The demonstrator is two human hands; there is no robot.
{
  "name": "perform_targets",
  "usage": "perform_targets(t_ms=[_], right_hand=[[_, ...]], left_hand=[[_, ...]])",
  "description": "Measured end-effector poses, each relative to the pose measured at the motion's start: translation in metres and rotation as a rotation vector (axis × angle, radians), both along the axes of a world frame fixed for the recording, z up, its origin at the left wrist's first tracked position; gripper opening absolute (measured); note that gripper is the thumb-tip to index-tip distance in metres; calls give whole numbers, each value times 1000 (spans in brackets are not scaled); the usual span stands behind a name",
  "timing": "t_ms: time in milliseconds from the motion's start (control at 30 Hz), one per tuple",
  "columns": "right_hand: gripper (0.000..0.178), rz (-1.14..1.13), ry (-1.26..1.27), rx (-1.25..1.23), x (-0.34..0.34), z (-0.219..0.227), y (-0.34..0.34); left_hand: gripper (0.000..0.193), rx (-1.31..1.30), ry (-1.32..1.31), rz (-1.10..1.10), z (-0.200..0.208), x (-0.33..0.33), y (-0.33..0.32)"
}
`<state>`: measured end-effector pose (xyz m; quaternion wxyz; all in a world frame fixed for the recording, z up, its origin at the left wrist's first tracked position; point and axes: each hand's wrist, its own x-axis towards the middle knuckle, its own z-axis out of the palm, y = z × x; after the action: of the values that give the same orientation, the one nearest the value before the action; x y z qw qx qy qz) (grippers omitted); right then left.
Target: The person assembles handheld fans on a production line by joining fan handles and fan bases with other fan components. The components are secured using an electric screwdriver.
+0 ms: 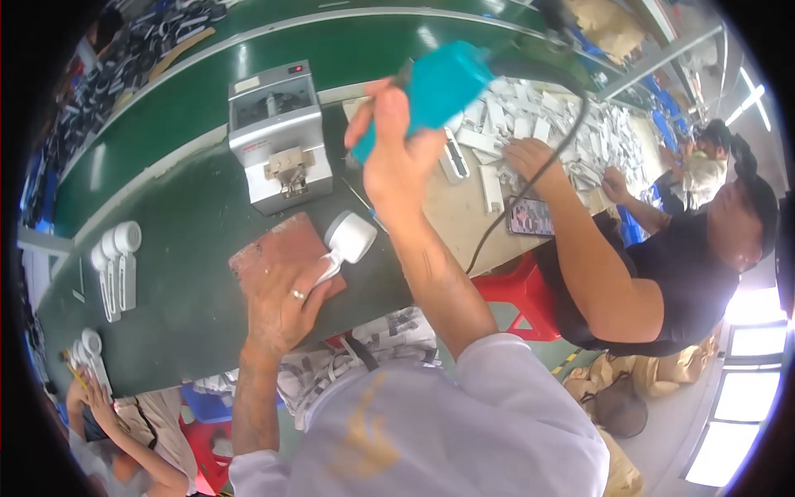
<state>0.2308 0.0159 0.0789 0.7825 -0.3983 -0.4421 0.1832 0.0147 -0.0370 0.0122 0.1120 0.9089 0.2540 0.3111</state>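
My left hand [286, 306] is closed on the narrow end of a white plastic part [352, 237] with a round, cup-like head. The part rests on a worn reddish-brown pad [277, 243] on the green bench top. My right hand [400, 161] is raised above the bench, its fingers wrapped round a teal hand tool [447, 87] smeared by motion. The tool's working tip cannot be made out. Close to the left of the right hand stands a silver-grey bench machine [280, 141] with a red light on top.
White long-handled parts [120, 265] lie at the left. A large heap of white pieces [571, 137] covers the bench at the right, near a phone [530, 215]. A black cord [571, 141] loops down there. One co-worker [654, 257] sits at the right, another [124, 439] at the lower left.
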Motion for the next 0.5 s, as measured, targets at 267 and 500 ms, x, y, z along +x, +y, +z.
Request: perform_targets(t_ms=[267,500], right_hand=[[32,-196,-157,-136,24,-51,14],[45,-131,-280,-52,25,-71,13]], left_hand=[[42,-301,-474,728,-38,-108,-3],[38,-78,-82,869,-56,-184,28]])
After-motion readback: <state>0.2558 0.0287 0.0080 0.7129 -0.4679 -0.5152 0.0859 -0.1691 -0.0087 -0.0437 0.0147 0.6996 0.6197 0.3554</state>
